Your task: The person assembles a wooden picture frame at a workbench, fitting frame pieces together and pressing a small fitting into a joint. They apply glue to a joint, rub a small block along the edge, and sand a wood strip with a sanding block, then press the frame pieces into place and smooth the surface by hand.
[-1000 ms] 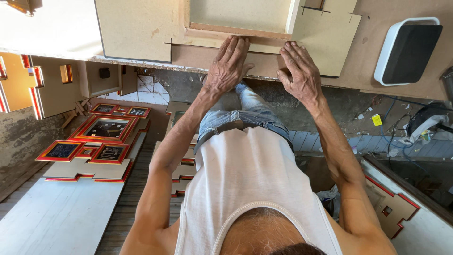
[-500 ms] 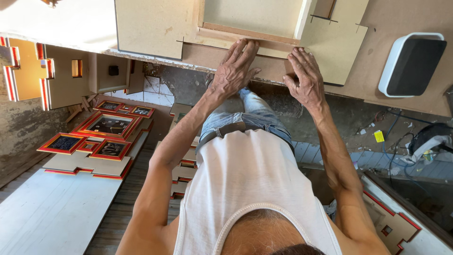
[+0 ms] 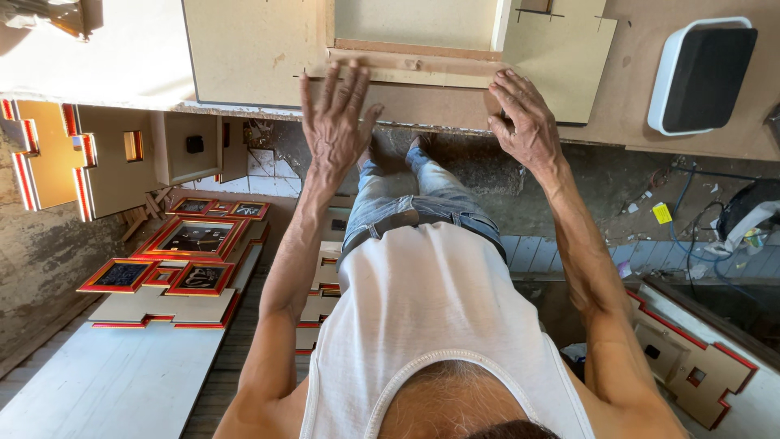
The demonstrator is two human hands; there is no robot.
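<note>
A tan fibreboard panel (image 3: 252, 49) with a rectangular cut-out lies on the workbench in front of me. A pale wooden strip (image 3: 431, 71) runs along the cut-out's near edge. My left hand (image 3: 333, 122) hovers over the strip's left end with fingers spread wide and holds nothing. My right hand (image 3: 526, 122) rests at the strip's right end, its curved fingertips touching the strip and the panel. It does not grip anything that I can see. My legs in jeans show below the bench edge.
A white-rimmed black tray (image 3: 703, 73) sits on the bench at the right. Stacked red-edged framed panels (image 3: 175, 264) lie on the floor at the left, and cut board shapes (image 3: 49, 154) lean beside them. Another shaped board (image 3: 691, 366) and cables (image 3: 699, 236) are at the right.
My left hand has lifted off the strip and spread its fingers. My right hand stays at the strip's right end. The view has shifted slightly.
</note>
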